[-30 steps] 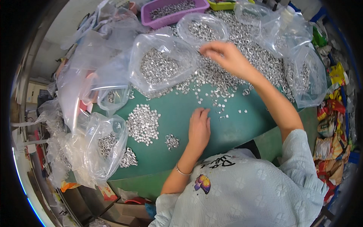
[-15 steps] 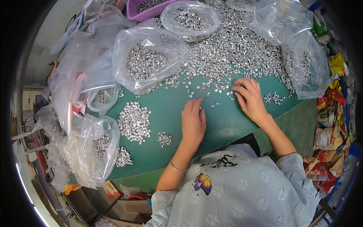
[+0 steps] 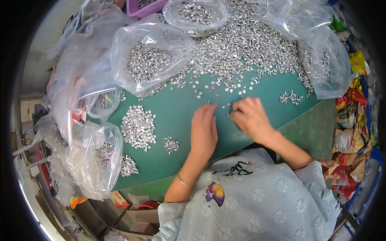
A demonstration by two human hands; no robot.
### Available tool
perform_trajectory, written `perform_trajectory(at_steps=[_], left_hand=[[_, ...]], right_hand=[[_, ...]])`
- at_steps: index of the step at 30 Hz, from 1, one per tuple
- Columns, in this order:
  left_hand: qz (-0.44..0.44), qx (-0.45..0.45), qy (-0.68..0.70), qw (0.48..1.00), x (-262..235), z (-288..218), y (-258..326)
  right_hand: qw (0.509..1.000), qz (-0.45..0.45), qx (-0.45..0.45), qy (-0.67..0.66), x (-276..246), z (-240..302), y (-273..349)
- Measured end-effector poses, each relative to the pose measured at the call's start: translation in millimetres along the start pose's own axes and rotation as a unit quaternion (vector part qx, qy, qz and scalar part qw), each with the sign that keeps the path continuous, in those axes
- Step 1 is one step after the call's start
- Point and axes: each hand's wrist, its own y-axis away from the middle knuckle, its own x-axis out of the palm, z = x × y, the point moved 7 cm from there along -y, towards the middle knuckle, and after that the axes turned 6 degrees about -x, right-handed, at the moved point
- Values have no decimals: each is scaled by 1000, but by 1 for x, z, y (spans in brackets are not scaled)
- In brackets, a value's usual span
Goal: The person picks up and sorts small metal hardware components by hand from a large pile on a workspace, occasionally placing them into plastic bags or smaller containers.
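Note:
Over the middle of the green tabletop, my left hand rests with its fingers bent forward and close together; anything between them is hidden. My right hand is closed in a pinch and a little blurred by motion, its fingertips near a few small curved silver metal pieces. What it pinches is too small and smeared to name. Beyond both hands spreads a large heap of curved silver metal pieces. To the left lie a pile of small flower-shaped silver pieces and a smaller cluster.
Clear plastic bags of silver pieces stand at the far left, far middle and right. A purple tray sits at the back. Another small cluster lies right, near the table edge. Colourful packets fill the right side.
My right hand has moved left and nearer to me, from the heap's edge to beside my left hand. My left hand has barely moved. The whole view has shifted slightly.

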Motion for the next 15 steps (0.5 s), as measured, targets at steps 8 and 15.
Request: perform_trajectory(at_steps=[8,15], left_hand=[[31,43,-47,998,11,-11,27],[5,48,-60,997,10,2,30]], right_hand=[[988,-105,109,-31,-19,-32,4],[992,-40,117,-18,-10,-31,12]])
